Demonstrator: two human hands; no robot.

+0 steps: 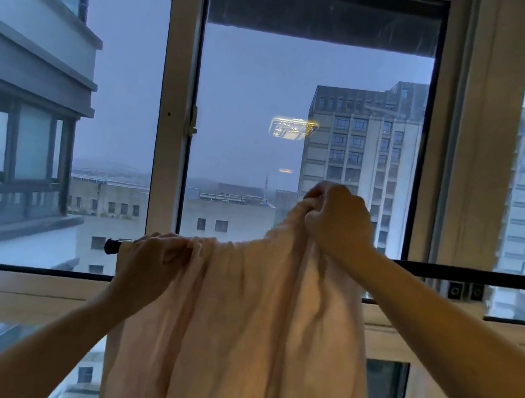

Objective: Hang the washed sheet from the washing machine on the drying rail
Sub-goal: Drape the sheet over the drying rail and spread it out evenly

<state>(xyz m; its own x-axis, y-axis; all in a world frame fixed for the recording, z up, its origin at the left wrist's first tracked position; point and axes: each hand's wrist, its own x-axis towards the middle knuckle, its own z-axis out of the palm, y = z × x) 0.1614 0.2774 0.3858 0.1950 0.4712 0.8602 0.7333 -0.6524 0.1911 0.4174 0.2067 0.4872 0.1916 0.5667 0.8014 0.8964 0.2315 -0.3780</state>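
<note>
Step, as I judge it: draping; my left hand (155, 250) pins sheet (245, 335) on rail (484, 278), right hand (337, 221) grips a raised bunch; next, spread rightward

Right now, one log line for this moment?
sheet: partly over rail | left hand: grips sheet at rail | right hand: holds sheet bunched above rail

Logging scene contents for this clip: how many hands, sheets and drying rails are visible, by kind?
Pink sheet: 1
Black drying rail: 1
Hands: 2, left hand and right hand, both gripping the sheet
Total: 4
</note>
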